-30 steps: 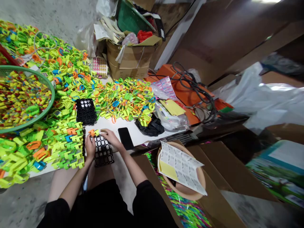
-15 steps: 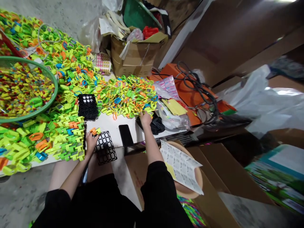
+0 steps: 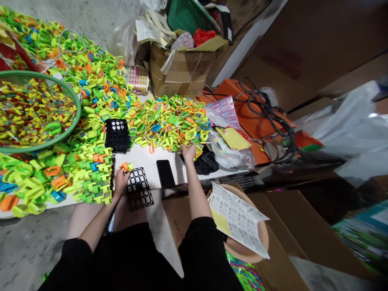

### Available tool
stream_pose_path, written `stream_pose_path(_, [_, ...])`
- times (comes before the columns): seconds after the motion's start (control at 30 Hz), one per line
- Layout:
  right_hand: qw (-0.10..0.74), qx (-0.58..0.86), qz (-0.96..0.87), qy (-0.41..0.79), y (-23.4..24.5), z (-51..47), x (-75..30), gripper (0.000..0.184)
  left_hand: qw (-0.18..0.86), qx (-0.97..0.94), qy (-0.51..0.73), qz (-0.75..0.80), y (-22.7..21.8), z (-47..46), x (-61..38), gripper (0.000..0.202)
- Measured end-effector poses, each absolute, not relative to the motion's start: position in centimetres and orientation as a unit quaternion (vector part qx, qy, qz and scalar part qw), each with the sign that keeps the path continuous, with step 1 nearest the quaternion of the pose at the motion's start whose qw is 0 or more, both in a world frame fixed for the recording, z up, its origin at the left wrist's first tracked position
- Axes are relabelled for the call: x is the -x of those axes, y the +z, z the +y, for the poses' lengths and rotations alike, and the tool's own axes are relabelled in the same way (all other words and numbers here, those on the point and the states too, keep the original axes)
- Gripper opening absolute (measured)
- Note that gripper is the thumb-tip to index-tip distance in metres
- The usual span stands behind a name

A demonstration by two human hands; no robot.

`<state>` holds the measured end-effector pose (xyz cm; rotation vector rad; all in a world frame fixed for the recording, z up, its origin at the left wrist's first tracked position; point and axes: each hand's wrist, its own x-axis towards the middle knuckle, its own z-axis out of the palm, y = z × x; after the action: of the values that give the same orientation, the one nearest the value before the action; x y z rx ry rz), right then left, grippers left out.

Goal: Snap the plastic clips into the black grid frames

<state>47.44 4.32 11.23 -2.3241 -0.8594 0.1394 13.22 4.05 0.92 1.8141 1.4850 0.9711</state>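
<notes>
My left hand [image 3: 120, 181] is closed on small orange and green plastic pieces [image 3: 125, 166] at the left edge of a black grid tray [image 3: 138, 188] that overhangs the white table [image 3: 145, 161]. My right hand [image 3: 188, 150] reaches forward into the near edge of a loose heap of yellow, green and orange plastic pieces [image 3: 169, 121]; its fingers are curled among them, and I cannot make out what they hold. A black phone [image 3: 165, 173] lies between the two hands. A second black grid tray [image 3: 117, 135] stands farther back.
Rows of assembled green and yellow pieces [image 3: 91, 178] lie left of my left hand. A green basket [image 3: 65, 133] full of pieces sits at far left. A cardboard box [image 3: 178, 72], black cables [image 3: 266, 117], a black bag [image 3: 206, 161] and a printed sheet [image 3: 239, 218] on a round stool surround the table.
My right hand left the grid tray and reached forward and right into the loose heap. The left hand stayed at the tray holding its pieces. The view shifted slightly.
</notes>
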Motion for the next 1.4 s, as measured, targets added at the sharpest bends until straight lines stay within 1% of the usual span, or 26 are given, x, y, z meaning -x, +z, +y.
stream_pose_path(0.07, [0.436,0.822,-0.335,0.149,10.0,3.9,-44.1,0.021,0.297,-0.685,0.359,0.560,1.2,3.9,-13.2,0.035])
stream_pose_path(0.1, [0.486,0.774,-0.345,0.212,9.3,3.6,-42.0,0.025,0.298,-0.684,0.352,0.565,1.4,3.9,-13.1,0.036])
stream_pose_path(0.17, [0.537,0.681,-0.368,0.337,7.6,2.8,-37.5,0.034,0.300,-0.682,0.334,0.577,1.6,3.8,-13.0,0.037])
stream_pose_path(0.23, [0.550,0.615,-0.385,0.413,6.0,2.1,-33.3,0.038,0.299,-0.685,0.320,0.582,1.6,3.8,-12.9,0.037])
stream_pose_path(0.33, [0.506,0.585,-0.417,0.477,4.2,1.4,-29.3,0.036,0.294,-0.695,0.310,0.578,1.4,3.8,-12.8,0.036])
stream_pose_path(0.47, [0.471,0.601,-0.457,0.457,3.3,1.3,-28.1,0.032,0.285,-0.703,0.302,0.578,0.9,3.9,-12.7,0.031])
stream_pose_path(0.67, [0.444,0.615,-0.528,0.382,3.8,1.6,-28.2,0.025,0.282,-0.706,0.308,0.572,0.1,4.0,-12.7,0.030])
stream_pose_path(0.83, [0.349,0.633,-0.604,0.335,4.8,2.3,-28.1,0.014,0.273,-0.703,0.317,0.576,-0.6,4.0,-12.8,0.031])
stream_pose_path(1.03, [0.275,0.653,-0.635,0.308,5.1,2.7,-27.9,0.013,0.271,-0.704,0.328,0.569,-1.0,4.0,-12.8,0.029])
stream_pose_path(1.27, [0.280,0.638,-0.647,0.309,5.4,2.7,-27.6,0.016,0.284,-0.716,0.340,0.539,-0.7,4.1,-12.4,0.032])
stream_pose_path(1.4, [0.282,0.633,-0.650,0.312,5.4,2.6,-27.4,0.015,0.294,-0.712,0.342,0.539,-0.6,4.3,-12.3,0.033])
